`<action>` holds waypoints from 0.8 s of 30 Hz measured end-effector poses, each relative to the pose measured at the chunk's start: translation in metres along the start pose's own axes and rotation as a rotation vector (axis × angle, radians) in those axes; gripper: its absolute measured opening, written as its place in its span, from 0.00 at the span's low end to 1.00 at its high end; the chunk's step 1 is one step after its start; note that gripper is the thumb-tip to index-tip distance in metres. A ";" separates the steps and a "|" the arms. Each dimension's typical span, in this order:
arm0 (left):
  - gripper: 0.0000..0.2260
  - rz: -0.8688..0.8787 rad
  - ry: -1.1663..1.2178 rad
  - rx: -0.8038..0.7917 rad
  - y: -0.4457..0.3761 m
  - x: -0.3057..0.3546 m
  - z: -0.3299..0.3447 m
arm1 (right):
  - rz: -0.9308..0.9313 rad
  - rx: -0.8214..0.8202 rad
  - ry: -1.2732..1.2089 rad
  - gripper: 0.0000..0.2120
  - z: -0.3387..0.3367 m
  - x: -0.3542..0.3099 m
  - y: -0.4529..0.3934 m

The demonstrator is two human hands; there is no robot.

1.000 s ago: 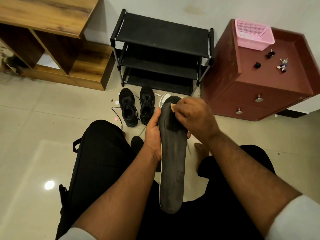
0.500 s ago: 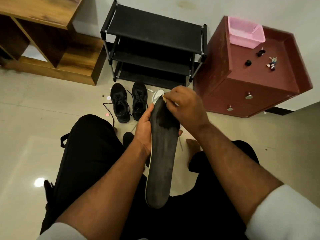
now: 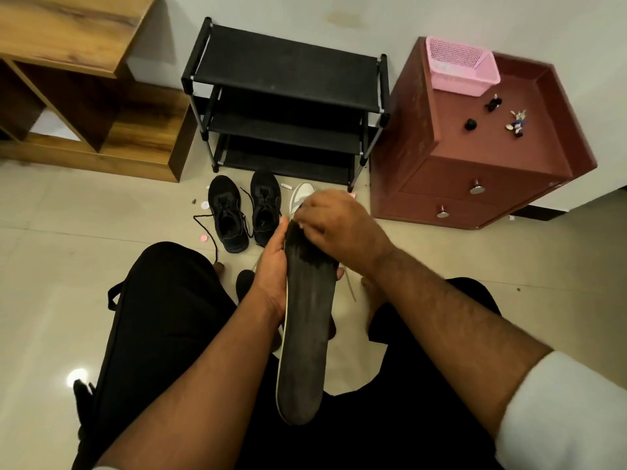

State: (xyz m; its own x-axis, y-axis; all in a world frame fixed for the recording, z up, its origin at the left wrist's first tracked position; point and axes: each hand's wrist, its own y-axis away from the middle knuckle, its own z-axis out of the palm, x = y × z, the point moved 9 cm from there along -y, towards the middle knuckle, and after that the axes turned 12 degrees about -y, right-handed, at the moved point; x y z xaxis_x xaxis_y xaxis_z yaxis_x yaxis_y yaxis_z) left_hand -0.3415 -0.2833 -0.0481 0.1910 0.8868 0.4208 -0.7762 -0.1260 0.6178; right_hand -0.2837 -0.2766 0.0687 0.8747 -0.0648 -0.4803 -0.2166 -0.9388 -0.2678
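Observation:
A long black insole [image 3: 305,334] stands on end over my lap, its heel end near my body. My left hand [image 3: 271,266] grips its left edge, with fingertips showing past its right edge. My right hand [image 3: 336,225] is curled over the insole's far tip and pinches a small pale piece against it. A darker, damp-looking patch marks the insole just under that hand. The tip itself is hidden by my fingers.
A pair of black laced shoes [image 3: 244,212] stands on the tiled floor ahead, with a white shoe [image 3: 300,196] beside them. Behind are a black shoe rack [image 3: 285,106], a wooden shelf unit [image 3: 84,79] at left, and a red drawer cabinet [image 3: 475,171] carrying a pink basket [image 3: 461,67].
My right hand has slid up from the insole's upper surface to its far tip. The left hand keeps its hold. The camera has shifted slightly.

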 end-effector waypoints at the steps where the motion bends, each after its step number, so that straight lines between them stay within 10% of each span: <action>1: 0.24 0.025 0.011 0.009 -0.002 0.002 -0.003 | -0.046 -0.066 -0.015 0.15 0.010 -0.010 0.005; 24: 0.25 -0.004 0.013 0.018 -0.006 -0.001 -0.006 | -0.068 -0.098 0.006 0.16 0.005 -0.002 0.004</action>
State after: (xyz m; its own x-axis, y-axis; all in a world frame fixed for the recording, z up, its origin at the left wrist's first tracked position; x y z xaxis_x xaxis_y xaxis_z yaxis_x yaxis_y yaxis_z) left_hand -0.3408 -0.2811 -0.0562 0.1858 0.8932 0.4095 -0.7644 -0.1305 0.6315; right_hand -0.2888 -0.2788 0.0645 0.8884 -0.0015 -0.4591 -0.1134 -0.9697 -0.2163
